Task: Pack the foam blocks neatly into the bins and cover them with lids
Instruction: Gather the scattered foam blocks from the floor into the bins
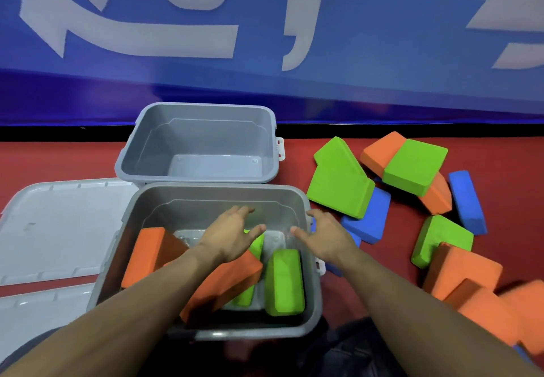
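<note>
Far left, on the red floor: two pale grey lids (pixel 56 229) lying flat, one behind the other, just beside the near bin.
Near bin (pixel 309 312): grey, open-topped, right in front, touching the far bin behind it.
Left wall of near bin: orange block (pixel 144 254) leaning tilted against it.
Middle of near bin: second orange block (pixel 226 279) lying slanted, partly under the left forearm, over a green block (pixel 245 295).
Left hand (pixel 232 236): over the near bin's middle, fingers spread and relaxed, gripping nothing; a sliver of green showing beneath the palm.
Right side of near bin: green block on edge (pixel 285 281), standing along the right wall.
Far bin (pixel 200 144): grey, open, holding no blocks, white latch on its right rim.
Right hand (pixel 326 236): above the near bin's right rim, fingers loose and extended, holding nothing.
Right of the bins: loose blocks (pixel 412 167) scattered on the floor, green, orange and blue, several overlapping; blue ones tucked under a large green one (pixel 338 179).
Far right, near corner: orange blocks (pixel 462 270) piled together, blurred at the edge.
Behind everything: blue banner (pixel 382 61) with white lettering.
</note>
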Motion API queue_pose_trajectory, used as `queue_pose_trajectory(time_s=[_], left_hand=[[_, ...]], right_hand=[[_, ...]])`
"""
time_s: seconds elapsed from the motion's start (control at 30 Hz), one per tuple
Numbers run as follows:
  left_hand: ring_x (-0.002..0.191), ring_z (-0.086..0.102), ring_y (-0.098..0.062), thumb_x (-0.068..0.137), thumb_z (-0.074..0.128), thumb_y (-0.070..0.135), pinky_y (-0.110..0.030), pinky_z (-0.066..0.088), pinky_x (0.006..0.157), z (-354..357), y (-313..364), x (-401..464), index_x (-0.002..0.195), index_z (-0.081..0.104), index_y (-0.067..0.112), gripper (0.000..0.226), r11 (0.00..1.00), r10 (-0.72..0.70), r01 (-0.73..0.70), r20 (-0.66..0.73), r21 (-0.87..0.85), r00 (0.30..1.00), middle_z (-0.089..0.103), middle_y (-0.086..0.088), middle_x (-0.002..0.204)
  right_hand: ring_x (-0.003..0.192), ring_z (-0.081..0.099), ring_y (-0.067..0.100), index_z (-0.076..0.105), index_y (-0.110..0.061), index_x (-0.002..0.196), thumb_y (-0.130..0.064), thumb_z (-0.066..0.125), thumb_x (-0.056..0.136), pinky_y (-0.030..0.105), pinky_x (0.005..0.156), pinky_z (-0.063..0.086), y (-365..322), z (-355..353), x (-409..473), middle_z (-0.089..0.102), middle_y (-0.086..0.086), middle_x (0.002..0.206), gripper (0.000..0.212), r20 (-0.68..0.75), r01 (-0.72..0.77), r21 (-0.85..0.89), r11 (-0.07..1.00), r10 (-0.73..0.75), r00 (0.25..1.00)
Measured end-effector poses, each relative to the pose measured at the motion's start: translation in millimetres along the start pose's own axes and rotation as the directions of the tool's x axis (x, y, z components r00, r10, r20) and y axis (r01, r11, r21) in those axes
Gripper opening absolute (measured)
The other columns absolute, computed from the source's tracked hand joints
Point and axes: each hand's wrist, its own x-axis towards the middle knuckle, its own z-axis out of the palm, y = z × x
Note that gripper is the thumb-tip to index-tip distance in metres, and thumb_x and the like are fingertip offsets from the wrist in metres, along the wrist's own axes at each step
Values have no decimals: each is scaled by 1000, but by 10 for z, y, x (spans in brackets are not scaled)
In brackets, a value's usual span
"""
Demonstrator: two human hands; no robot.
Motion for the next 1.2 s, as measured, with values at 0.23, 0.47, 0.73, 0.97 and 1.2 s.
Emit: queue_pose_trajectory(time_s=[0.23, 0.47, 0.73, 0.97, 1.2], left_hand=[[137, 47, -21, 94, 61, 51, -34, 35, 115, 508, 792, 659, 148, 45, 13, 67, 961, 13, -8, 16, -276, 1000, 50, -7, 150], [132, 52, -24, 95, 63, 46, -39, 40, 113, 1494, 1381, 1400, 147, 44, 10, 66, 912, -17, 73, 142, -404, 990, 52, -11, 146], [146, 30, -34, 95, 61, 46, -37, 24, 120, 2585, 1498, 2192, 153, 28, 1, 81, 827, -347, 373, 138, -421, 927, 30, -23, 157], [154, 4, -34, 94, 60, 50, -46, 8, 123, 3124, 1164, 2717, 158, 10, 11, 90, 773, -598, 587, 32, -238, 801, 2, -18, 166], [152, 12, -37, 91, 55, 63, -45, 7, 123, 3191, 962, 2893, 155, 20, -2, 98, 623, -750, 755, 116, -206, 651, 17, -23, 162]], right_hand=[[138, 47, 31, 36, -17, 153, -62, 65, 88, 41, 112, 41, 781, -481, 467, 43, 14, 154, 84, -53, -122, 52, 991, 125, 991], [134, 52, 31, 39, -14, 151, -60, 71, 84, 37, 108, 42, 1698, -400, 1044, 50, 18, 147, 87, -95, -257, 208, 944, 281, 955], [139, 46, 32, 26, -12, 156, -62, 76, 79, 39, 112, 40, 2318, -141, 2033, 45, 18, 153, 104, -125, -326, 425, 844, 412, 903], [131, 53, 33, 24, -13, 153, -58, 77, 79, 37, 105, 41, 2406, 166, 2601, 56, 16, 142, 102, -144, -316, 564, 763, 468, 872], [125, 58, 31, 40, -6, 145, -62, 82, 68, 42, 105, 47, 2512, 293, 2643, 58, 18, 137, 104, -177, -296, 574, 763, 469, 865]])
